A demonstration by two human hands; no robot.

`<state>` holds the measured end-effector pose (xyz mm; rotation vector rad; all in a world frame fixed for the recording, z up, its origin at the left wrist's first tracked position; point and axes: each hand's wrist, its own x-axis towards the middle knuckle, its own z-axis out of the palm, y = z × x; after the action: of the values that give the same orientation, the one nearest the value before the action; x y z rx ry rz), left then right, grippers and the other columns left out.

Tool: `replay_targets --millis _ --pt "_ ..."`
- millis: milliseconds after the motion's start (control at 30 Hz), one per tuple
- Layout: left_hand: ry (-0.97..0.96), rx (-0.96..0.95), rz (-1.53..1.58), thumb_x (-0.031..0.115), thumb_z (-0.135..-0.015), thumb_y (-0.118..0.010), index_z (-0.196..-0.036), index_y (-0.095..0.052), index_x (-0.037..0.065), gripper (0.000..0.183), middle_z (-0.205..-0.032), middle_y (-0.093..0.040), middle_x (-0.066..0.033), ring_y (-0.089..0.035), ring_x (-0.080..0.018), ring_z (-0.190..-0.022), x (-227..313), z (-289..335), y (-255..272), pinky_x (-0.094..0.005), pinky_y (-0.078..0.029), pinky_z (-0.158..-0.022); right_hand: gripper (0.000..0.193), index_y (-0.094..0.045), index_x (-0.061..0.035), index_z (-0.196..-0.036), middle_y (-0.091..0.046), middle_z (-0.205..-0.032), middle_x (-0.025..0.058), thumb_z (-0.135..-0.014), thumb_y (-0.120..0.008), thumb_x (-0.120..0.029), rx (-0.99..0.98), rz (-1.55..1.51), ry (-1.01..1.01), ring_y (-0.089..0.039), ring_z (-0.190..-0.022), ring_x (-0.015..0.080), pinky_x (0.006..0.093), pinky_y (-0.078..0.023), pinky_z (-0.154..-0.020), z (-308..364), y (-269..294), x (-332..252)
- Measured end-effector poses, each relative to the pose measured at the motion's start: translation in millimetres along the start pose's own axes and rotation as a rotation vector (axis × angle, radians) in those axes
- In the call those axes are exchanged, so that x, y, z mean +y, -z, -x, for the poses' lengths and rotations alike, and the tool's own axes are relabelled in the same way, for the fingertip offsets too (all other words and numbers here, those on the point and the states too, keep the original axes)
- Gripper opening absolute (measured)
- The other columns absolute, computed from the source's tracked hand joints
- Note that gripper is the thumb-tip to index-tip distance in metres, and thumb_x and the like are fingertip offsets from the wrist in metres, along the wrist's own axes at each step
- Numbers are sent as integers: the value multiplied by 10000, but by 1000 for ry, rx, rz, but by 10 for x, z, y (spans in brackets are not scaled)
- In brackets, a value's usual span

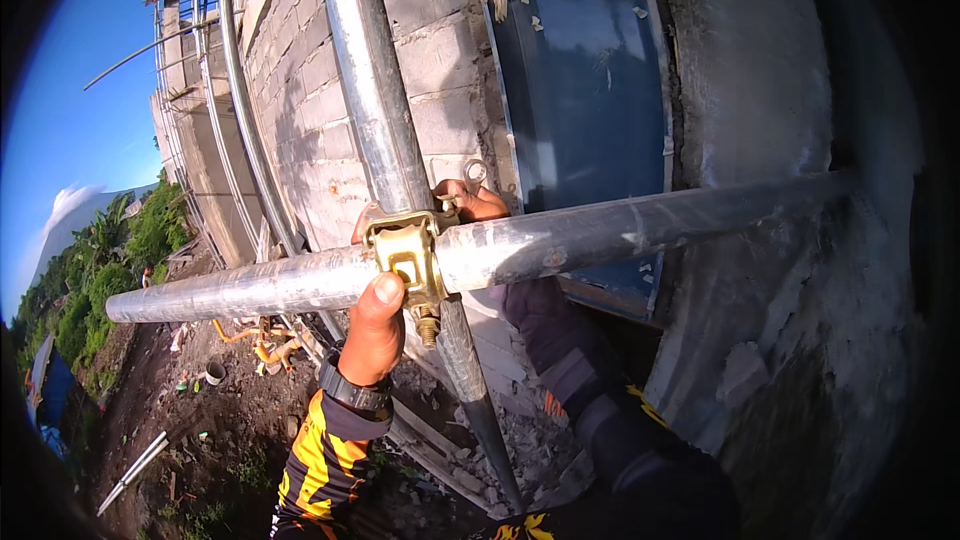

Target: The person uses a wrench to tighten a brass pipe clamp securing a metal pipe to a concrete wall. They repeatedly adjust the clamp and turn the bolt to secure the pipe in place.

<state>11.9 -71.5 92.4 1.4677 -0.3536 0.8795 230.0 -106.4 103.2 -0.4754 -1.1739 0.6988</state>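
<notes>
A gold-coloured scaffold coupler (pixel 432 275) sits where a horizontal steel pipe (pixel 570 240) crosses an upright steel pipe (pixel 372 80). My left hand (pixel 376 328) is closed on this coupler, thumb pressed against its front and other fingers mostly hidden behind. A threaded bolt with a nut (pixel 428 326) hangs at the coupler's lower side. Behind the horizontal pipe, my right arm reaches up to my right hand (pixel 484 204), whose bent fingers show above the pipe beside the coupler. From them sticks up the ring end of a wrench (pixel 475 171); the pipe hides the rest of that grip.
A concrete block wall (pixel 435 60) stands close behind the pipes, with a blue panel in a frame (pixel 590 90) to the right. More scaffold tubes (pixel 245 110) rise at the left. Far below lie rubble-strewn ground (pixel 225 425), a bucket (pixel 215 373) and loose pipes (pixel 133 472).
</notes>
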Motion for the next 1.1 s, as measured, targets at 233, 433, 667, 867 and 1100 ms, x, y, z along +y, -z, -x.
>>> replay_targets --millis 233,433,667,867,1100 --pt "-25 65 -41 596 -821 -666 -1343 -519 22 790 -1253 -617 -101 -600 -230 -1147 46 -17 -51 -383 -448 -1009 357 -656 -71 -1068 -694 -902 35 -979 -570 -405 -22 61 -182 -614 -702 95 254 -500 -617 -153 -2 69" --pt "-63 93 -35 599 -816 -673 -1346 -513 26 798 -1254 -609 -99 -597 -237 -1147 63 -28 -59 -387 -450 -1008 402 -655 -95 -1077 -676 -861 2 -960 -604 -476 -167 -82 70 -655 -741 93 266 -522 -657 -78 -85 19" --pt "-106 54 -1 587 -874 -615 -1403 -463 36 779 -1349 -558 -98 -532 -247 -1246 8 -39 31 -413 -385 -1075 462 -628 -130 -876 -594 -753 -39 -984 -508 -563 58 249 -65 -530 -653 49 224 -407 -584 -75 -127 -1" --pt "-162 111 32 589 -906 -563 -1433 -432 72 749 -1393 -526 -94 -497 -255 -1293 -28 -47 109 -451 -358 -1102 390 -615 -34 -1221 -666 -1185 87 -955 -627 -318 -516 -558 240 -634 -1090 180 353 -482 -990 -87 -46 221" --pt "-115 225 75 608 -888 -556 -1484 -371 109 799 -1422 -496 -91 -479 -249 -1291 45 -72 78 -460 -325 -1094 424 -711 -64 -969 -726 -921 58 -953 -597 -472 -167 -337 64 -686 -831 158 351 -536 -780 -211 -96 305"
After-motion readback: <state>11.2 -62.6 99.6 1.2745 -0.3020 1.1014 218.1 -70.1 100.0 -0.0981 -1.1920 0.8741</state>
